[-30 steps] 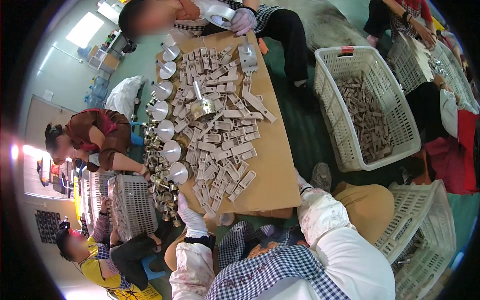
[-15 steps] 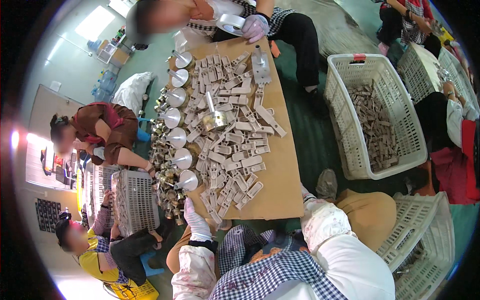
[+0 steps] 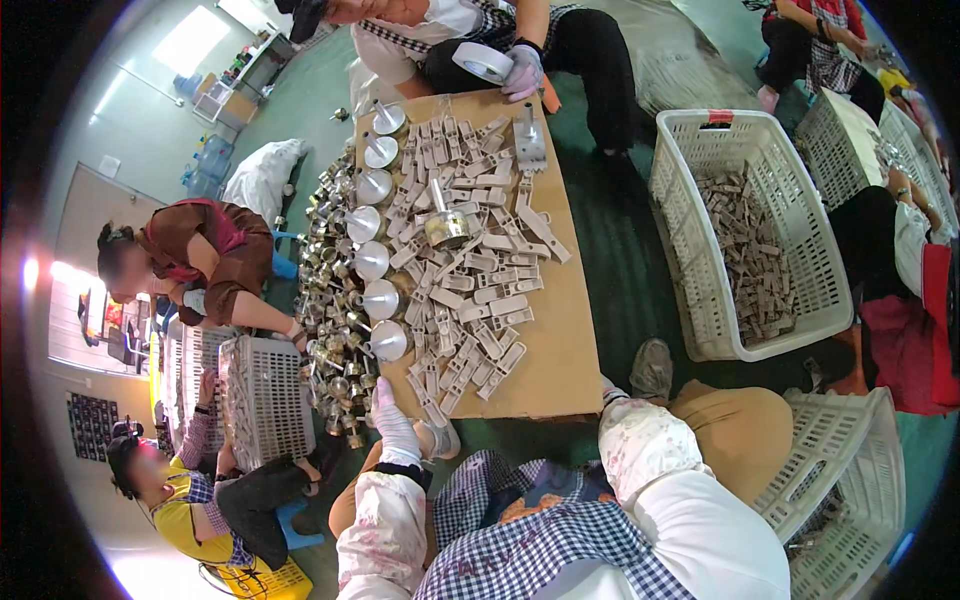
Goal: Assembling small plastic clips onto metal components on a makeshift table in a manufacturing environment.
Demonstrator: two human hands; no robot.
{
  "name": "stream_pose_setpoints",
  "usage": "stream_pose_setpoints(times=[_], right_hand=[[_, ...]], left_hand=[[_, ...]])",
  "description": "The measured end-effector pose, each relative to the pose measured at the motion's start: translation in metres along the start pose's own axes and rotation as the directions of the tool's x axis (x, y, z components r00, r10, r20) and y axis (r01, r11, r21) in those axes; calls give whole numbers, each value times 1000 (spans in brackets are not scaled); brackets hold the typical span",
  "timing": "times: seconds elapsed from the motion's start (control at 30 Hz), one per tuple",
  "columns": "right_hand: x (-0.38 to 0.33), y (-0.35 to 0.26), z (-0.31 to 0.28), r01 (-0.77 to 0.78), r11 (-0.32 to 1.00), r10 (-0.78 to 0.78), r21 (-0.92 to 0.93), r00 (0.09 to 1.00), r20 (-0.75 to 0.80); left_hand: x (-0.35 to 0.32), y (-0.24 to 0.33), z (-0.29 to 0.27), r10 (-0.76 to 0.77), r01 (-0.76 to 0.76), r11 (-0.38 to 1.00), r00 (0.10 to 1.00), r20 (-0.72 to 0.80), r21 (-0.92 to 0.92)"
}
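A large brown cardboard sheet (image 3: 562, 375) lies before me, covered with beige plastic clip-like pieces (image 3: 478, 290). Along its left side runs a row of round metal discs with upright stems (image 3: 388, 340). One short brass-coloured cylinder with a stem (image 3: 446, 228) stands among the clips. At the sheet's near left corner, my left hand (image 3: 394, 425), in a pale glove, grips the edge with its thumb on top. My right hand (image 3: 609, 392) is at the near right corner, closed on the edge; the sleeve and the sheet hide most of its fingers.
Many loose metal fittings (image 3: 340, 370) lie left of the sheet. A white crate (image 3: 690, 330) of beige pieces stands right; another crate (image 3: 850, 470) tilts nearer me. Across the sheet, a co-worker's gloved hand (image 3: 523, 72) holds a white tape roll (image 3: 483, 62). Other people sit left and right.
The sheet's near edge has moved away from me and its left side has shifted right, carrying the discs and clips. More loose fittings show. The co-worker's hand with the tape has come slightly nearer.
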State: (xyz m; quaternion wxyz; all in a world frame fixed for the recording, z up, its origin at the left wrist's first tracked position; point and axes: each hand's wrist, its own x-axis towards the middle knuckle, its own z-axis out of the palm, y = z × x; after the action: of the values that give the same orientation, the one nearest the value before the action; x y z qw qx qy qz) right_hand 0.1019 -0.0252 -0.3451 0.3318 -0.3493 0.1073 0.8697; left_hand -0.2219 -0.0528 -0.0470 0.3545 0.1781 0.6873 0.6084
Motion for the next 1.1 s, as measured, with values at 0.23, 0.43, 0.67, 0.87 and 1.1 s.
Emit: stream_pose_setpoints(times=[0.23, 0.43, 0.67, 0.87, 1.1], right_hand=[[-8, 3, 1, 0, 1000, 0, 9, 1000, -2], [-9, 17, 2, 6, 1000, -6, -3, 1000, -10], [-25, 34, 10, 21, 1000, -21, 1, 1000, -10], [-36, 29, 30, 26, 999, -26, 23, 1000, -16], [-24, 22, 50, 111, 989, -104, 96, 992, -67]], left_hand=[[10, -11, -4, -36, 36, 999, 999, 2, -33], [5, 0, -9, 21, -19, 999, 999, 34, -49], [-8, 41, -5, 186, -187, 976, 982, 13, 111], [-8, 36, -7, 188, -188, 977, 982, 14, 101], [15, 18, -14, 58, -80, 978, 991, 117, 193]])
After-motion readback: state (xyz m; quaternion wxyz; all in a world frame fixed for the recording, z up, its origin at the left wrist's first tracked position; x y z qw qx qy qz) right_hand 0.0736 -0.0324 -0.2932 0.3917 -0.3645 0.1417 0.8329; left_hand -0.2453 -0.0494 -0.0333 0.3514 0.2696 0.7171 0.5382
